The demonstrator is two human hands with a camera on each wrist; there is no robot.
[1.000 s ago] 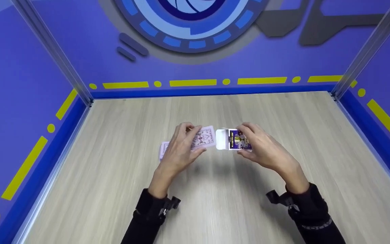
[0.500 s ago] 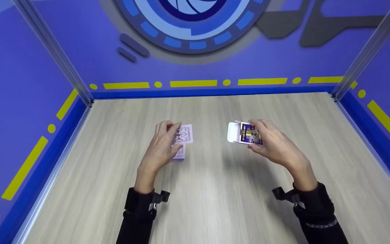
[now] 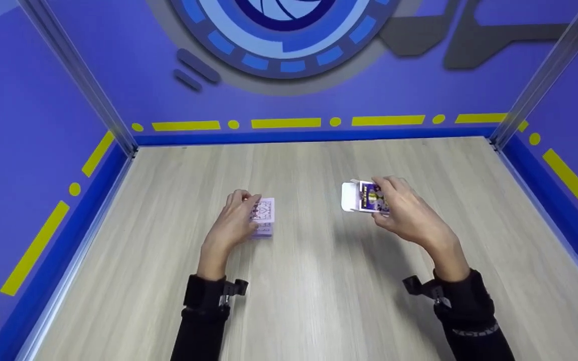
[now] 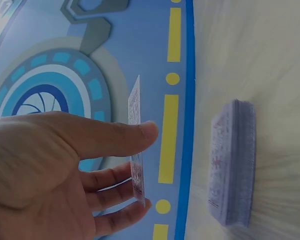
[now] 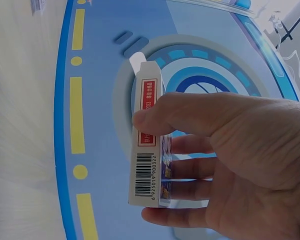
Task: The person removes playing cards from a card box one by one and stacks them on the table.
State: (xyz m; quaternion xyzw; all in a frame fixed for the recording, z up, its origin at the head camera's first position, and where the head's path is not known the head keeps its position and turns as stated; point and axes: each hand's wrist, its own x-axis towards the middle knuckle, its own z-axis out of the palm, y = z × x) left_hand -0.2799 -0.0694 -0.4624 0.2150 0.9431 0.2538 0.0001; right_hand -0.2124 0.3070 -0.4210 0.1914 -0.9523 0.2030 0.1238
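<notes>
My left hand (image 3: 230,225) pinches a thin playing card (image 3: 265,209), pale with a patterned back, between thumb and fingers. Seen from the left wrist, the card (image 4: 134,102) is nearly edge-on and raised off the table. Below it lies a squared deck of cards (image 4: 232,165), whose near edge peeks out in the head view. Off to the right, my right hand (image 3: 414,220) grips a small card box (image 3: 370,196) with a purple printed front. Its white end flap (image 3: 349,196) stands open toward the left. A barcode side of the box (image 5: 146,175) shows in the right wrist view.
Both hands are over a light wood-grain table (image 3: 309,281). Blue printed panels (image 3: 289,105) wall it in at the back and both sides, with metal corner posts (image 3: 83,80). A black wrist mount (image 3: 208,298) sits on each forearm.
My left hand has carried the card leftward from beside the box's open end, then lowered it over the deck. My right hand has shifted a little right and away with the box.
</notes>
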